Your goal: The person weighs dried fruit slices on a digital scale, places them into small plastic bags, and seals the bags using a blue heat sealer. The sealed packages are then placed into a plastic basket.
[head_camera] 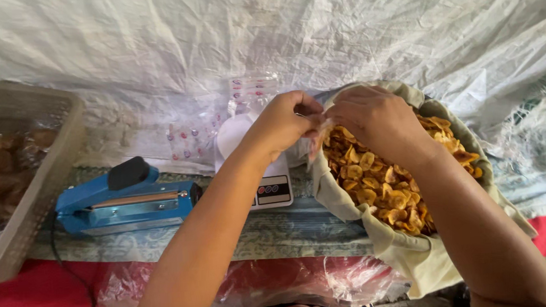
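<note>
Your left hand point(284, 122) and right hand point(372, 117) both pinch small clear bag point(317, 138) above cloth-lined bowl point(412, 259) of yellow chips point(375, 179); white scale point(268, 185) just beside.

A basket point(16, 188) stands at the far left of the desk point(290, 231). Right of it lies a heat sealer point(127, 200), then a scale point(268, 182). Chips point(382, 185) fill a cloth-lined bowl point(412, 252) at the right. Small bags point(220, 122) lie behind the scale.
</note>
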